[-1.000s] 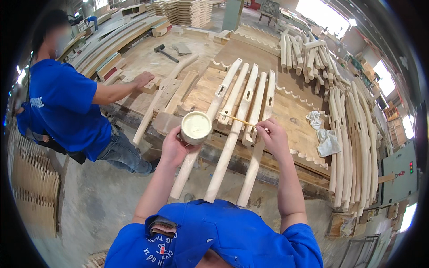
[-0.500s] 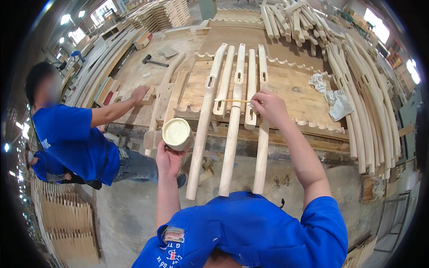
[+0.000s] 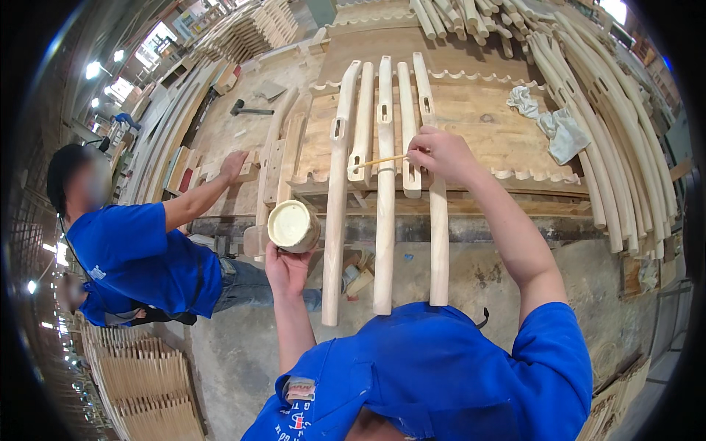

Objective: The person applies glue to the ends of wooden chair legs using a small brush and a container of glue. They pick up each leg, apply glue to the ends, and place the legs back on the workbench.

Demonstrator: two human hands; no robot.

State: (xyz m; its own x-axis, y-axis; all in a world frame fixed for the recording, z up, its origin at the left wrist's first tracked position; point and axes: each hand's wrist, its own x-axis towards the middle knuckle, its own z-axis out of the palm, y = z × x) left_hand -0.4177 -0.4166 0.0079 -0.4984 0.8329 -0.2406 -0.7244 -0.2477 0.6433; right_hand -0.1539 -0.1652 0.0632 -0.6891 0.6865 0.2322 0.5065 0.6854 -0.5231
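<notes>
My left hand (image 3: 287, 272) supports a round tub (image 3: 291, 225) of pale cream paste from below, its open top facing up. Pinched in my right hand (image 3: 443, 153) is a thin wooden stick (image 3: 384, 159), pointing left across the slotted wooden bars. Its whitish tip touches the near end of a short bar (image 3: 363, 128), beside the slot. Several bars lie side by side. The longer ones, such as the middle bar (image 3: 384, 198), reach out over the bench edge toward me. Another short bar (image 3: 409, 132) lies just left of my right hand.
Scalloped wooden rests (image 3: 507, 176) hold the bars on the bench. White rags (image 3: 562, 136) and stacked curved poles (image 3: 581, 125) lie right. A black mallet (image 3: 250, 110) lies far left. A co-worker in blue (image 3: 147, 246) reaches onto the bench at left.
The stick's tip has moved down to the short bar's end, leaving a pale smear there. My view has shifted slightly. The left hand still holds the tub.
</notes>
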